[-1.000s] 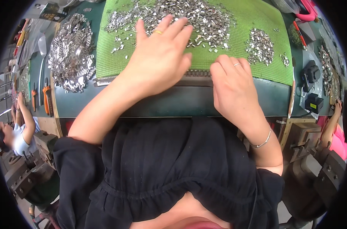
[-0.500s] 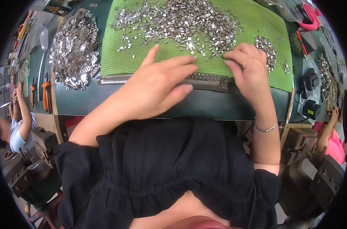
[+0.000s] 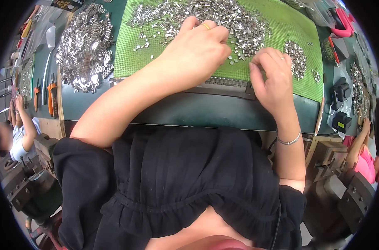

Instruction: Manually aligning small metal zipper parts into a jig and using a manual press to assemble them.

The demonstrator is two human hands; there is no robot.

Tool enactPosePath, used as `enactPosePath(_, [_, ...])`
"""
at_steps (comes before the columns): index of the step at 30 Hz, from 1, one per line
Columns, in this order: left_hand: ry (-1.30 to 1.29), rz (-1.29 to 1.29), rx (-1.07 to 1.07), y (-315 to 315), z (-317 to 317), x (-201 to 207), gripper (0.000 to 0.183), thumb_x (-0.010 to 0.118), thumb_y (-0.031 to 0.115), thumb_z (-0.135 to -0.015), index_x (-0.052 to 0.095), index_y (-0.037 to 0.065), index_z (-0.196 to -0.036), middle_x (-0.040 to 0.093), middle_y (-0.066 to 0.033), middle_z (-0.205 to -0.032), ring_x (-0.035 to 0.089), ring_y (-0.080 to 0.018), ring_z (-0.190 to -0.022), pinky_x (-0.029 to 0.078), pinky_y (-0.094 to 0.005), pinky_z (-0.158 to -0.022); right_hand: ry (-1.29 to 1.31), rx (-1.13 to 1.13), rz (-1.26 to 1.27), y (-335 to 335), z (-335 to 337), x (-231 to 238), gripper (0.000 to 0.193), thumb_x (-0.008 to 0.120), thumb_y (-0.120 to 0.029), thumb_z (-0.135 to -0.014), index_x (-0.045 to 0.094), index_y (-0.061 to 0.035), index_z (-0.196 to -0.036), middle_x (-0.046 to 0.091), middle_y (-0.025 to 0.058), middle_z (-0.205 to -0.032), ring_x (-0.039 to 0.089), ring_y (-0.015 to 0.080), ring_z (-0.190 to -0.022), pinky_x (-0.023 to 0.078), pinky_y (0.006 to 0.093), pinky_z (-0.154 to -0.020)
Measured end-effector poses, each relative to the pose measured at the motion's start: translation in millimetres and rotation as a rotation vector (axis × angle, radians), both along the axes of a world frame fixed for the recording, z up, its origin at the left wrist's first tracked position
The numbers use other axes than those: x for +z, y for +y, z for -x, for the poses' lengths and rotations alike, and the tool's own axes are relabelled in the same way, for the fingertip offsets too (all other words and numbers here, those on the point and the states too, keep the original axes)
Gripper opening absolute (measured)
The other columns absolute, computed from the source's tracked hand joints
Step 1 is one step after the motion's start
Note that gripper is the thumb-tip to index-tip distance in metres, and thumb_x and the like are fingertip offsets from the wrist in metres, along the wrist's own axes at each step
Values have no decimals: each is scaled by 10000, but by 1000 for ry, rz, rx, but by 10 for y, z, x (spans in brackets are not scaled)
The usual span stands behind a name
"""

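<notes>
Over the heap of small silvery metal pieces on the green textured mat, my left hand curls its fingers down. Its fingertips are hidden, so what they pinch does not show. My right hand hovers at the heap's lower right, thumb and forefinger drawn together. Anything between them is too small to make out. Along the mat's near edge lies a long dark metal holder with a row of small metal links in it. My left forearm covers part of this holder.
A pile of shiny linked metal bands lies left of the mat, beside orange-handled pliers. A smaller heap of metal pieces sits on the mat's right. Black devices stand farther right. Other people work at both sides.
My left hand has moved up and right from above the holder to the heap, its fingers now curled. My right hand has shifted only slightly.
</notes>
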State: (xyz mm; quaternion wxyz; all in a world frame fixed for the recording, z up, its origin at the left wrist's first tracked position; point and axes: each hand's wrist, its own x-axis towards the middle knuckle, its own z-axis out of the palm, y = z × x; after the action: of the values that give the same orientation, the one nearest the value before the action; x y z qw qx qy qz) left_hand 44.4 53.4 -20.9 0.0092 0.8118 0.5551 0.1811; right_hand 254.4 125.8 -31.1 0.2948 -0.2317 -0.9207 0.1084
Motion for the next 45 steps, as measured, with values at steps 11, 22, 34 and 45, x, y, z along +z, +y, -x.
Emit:
enactPosePath(11, [-269,5,49,-455,-81,-68,229,774,85,-770,657,103,-966,680,8,-857,648,-204,-858,410,-376,-869,223,119,332,-280,48,-58,214,689,42,-738,647,-37,-932,666,80,-817,633,277,-780,461,373,-744])
enactPosePath(22, [-150,-63,41,-168,92,36,69,747,114,-805,735,134,-870,647,5,-890,590,-220,-918,373,-387,-847,174,99,317,-255,-28,-36,180,697,-11,-784,678,-57,-957,674,54,-833,624,258,-786,426,366,-743])
enactPosePath(34, [-256,125,39,-297,3,77,46,636,51,-867,609,77,-894,603,-50,-892,567,-268,-930,365,-402,-847,-154,-92,79,-119,280,-51,72,714,-97,-774,648,-88,-744,612,66,-774,588,264,-811,370,402,-759])
enactPosePath(45, [-96,-94,38,-568,-60,-82,139,716,82,-812,668,100,-941,666,-20,-934,598,-214,-880,357,-407,-863,178,157,283,-320,137,-44,141,703,6,-755,597,-34,-838,613,109,-815,599,316,-789,456,402,-749])
